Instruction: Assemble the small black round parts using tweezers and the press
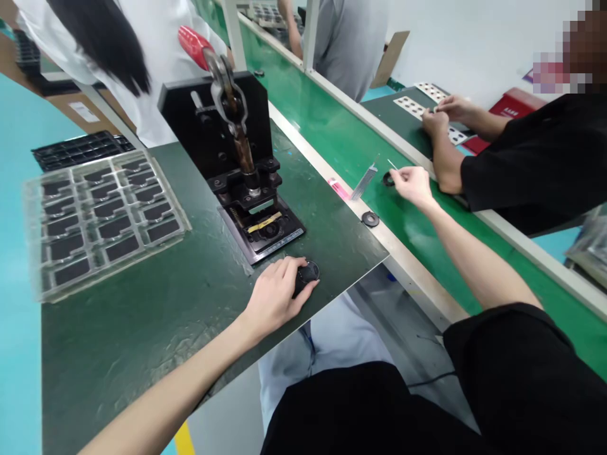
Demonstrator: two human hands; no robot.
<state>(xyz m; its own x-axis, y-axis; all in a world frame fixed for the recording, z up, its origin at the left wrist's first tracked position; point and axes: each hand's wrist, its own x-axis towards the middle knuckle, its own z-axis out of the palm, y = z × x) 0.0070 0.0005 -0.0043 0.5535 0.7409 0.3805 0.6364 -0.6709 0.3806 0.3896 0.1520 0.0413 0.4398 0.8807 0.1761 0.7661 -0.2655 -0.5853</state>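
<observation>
1. Gripping a small round black part (308,273) between thumb and fingers, the left hand (281,292) rests, in the head view, at the near right edge of the green table (114,338).
2. The right hand (413,187), to the right over the green belt (410,230), has a narrow grip pinching a thin white stick (392,164); a partly hidden dark disc (387,179) shows beside its fingertips.
3. A black ring (370,219) lies on the pale rail between table and belt, near a grey bundle of thin strips (364,183).
4. Just beyond the left hand stands a black press (244,155) with a red handle (193,45), a yellow strip (264,223) at its base.
5. Left of the press, a clear tray (33,240) holds dark pieces.
6. At far right, a co-worker's hands (440,117) work over white dotted sheets (408,106).
</observation>
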